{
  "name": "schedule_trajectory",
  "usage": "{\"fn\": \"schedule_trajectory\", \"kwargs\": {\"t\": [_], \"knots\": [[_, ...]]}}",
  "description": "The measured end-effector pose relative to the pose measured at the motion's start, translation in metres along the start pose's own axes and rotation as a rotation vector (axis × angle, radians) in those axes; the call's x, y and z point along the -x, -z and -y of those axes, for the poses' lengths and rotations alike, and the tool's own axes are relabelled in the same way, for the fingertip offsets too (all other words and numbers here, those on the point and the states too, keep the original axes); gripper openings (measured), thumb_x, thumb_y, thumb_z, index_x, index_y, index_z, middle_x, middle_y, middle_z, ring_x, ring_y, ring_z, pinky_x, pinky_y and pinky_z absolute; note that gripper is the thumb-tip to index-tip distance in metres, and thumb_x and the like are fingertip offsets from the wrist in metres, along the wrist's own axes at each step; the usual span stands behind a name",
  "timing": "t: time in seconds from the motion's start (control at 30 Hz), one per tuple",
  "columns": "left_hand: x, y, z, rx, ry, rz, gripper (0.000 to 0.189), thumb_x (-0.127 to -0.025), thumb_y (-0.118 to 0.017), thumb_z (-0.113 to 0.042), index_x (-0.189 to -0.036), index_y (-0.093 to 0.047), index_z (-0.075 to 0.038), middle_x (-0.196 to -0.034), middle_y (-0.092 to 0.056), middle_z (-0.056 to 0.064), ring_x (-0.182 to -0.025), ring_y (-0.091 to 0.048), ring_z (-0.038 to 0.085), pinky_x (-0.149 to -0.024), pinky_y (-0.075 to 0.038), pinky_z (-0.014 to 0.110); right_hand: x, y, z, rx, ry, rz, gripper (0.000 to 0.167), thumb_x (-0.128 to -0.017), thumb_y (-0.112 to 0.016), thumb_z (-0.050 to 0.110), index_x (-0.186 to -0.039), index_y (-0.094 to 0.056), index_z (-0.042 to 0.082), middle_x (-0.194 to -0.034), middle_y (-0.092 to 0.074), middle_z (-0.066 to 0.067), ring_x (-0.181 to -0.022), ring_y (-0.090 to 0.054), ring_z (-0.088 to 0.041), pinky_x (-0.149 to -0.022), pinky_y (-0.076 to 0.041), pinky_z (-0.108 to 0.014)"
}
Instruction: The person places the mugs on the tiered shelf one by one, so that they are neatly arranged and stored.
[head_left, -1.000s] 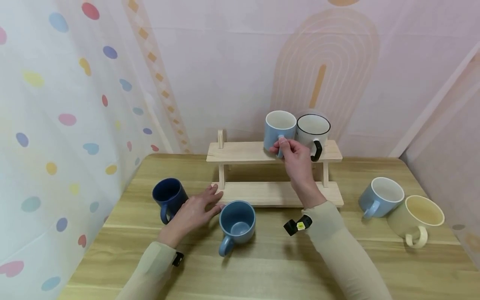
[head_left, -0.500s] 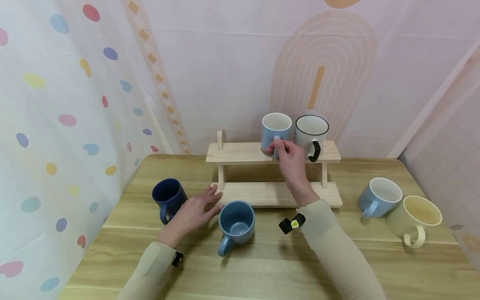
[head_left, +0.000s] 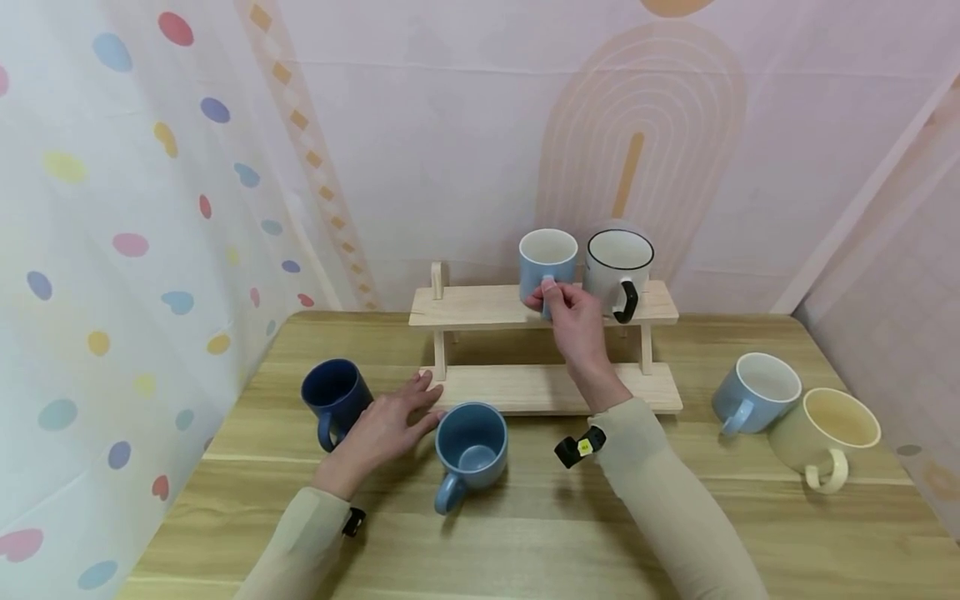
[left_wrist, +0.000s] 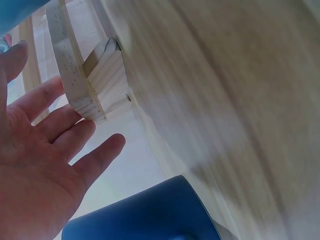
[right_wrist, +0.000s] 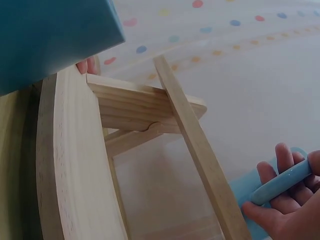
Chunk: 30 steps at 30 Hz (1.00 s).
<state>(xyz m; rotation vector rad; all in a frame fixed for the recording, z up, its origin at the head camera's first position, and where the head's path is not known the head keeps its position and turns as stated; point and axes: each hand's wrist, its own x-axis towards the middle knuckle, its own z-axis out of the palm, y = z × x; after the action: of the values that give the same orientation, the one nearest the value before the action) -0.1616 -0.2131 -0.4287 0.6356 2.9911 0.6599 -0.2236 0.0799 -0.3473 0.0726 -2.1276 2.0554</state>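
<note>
Light-blue mug [head_left: 535, 272], white inside; navy mug [head_left: 347, 410], seemingly dark-blue inside.

The right hand [head_left: 581, 332] pinches the handle [head_left: 547, 312] of a light blue mug [head_left: 540, 271] at the upper shelf [head_left: 472, 306] of a wooden rack [head_left: 440, 354], beside a white mug [head_left: 602, 290]. The left hand [head_left: 385, 427] touches the lower shelf [head_left: 517, 389], between a navy mug [head_left: 347, 411] and a grey-blue mug [head_left: 480, 472]. A pale blue mug [head_left: 754, 402] and a cream mug [head_left: 802, 442] stand together on the table [head_left: 555, 550].

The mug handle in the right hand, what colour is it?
Light blue; the handle shows best in the right wrist view.
</note>
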Motion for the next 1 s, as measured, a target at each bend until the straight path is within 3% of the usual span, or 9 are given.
{"fn": "schedule_trajectory", "kwargs": {"t": [0.4,0.73,0.87,1.0], "knots": [[-0.001,0.0,0.0,0.002,0.006,0.006,0.052,-0.104,-0.063,-0.038,-0.148,-0.059,-0.009,-0.162,-0.039,0.014,-0.149,-0.037,0.035,-0.112,-0.039,0.061,0.003,0.009,-0.002,0.021,0.016,0.026,0.043,-0.108,-0.056,0.038,-0.123,-0.067,-0.001,-0.122,-0.068,-0.015,-0.114,-0.058,-0.022,-0.106,-0.049,-0.042],[0.0,-0.002,-0.001,-0.004,0.027,0.01,0.052,-0.104,-0.062,-0.038,-0.147,-0.059,-0.009,-0.163,-0.039,0.013,-0.15,-0.036,0.034,-0.112,-0.039,0.062,0.037,0.032,-0.013,0.09,0.073,0.073,0.049,-0.109,-0.054,0.039,-0.139,-0.057,0.001,-0.139,-0.061,-0.015,-0.131,-0.057,-0.027,-0.111,-0.046,-0.044],[0.0,-0.002,0.0,-0.004,0.027,0.013,0.052,-0.104,-0.063,-0.038,-0.148,-0.059,-0.01,-0.163,-0.039,0.013,-0.15,-0.035,0.033,-0.112,-0.039,0.062,0.051,0.045,-0.017,0.212,0.082,0.126,0.051,-0.11,-0.051,0.043,-0.143,-0.058,0.005,-0.142,-0.062,-0.013,-0.134,-0.056,-0.027,-0.112,-0.045,-0.046],[-0.001,-0.002,0.001,-0.015,0.007,0.004,0.052,-0.104,-0.062,-0.038,-0.148,-0.059,-0.009,-0.162,-0.039,0.014,-0.15,-0.037,0.034,-0.111,-0.04,0.063,0.061,0.06,-0.024,0.389,0.144,0.195,0.049,-0.11,-0.049,0.042,-0.145,-0.06,0.008,-0.145,-0.062,-0.011,-0.134,-0.057,-0.031,-0.11,-0.046,-0.052]]}}
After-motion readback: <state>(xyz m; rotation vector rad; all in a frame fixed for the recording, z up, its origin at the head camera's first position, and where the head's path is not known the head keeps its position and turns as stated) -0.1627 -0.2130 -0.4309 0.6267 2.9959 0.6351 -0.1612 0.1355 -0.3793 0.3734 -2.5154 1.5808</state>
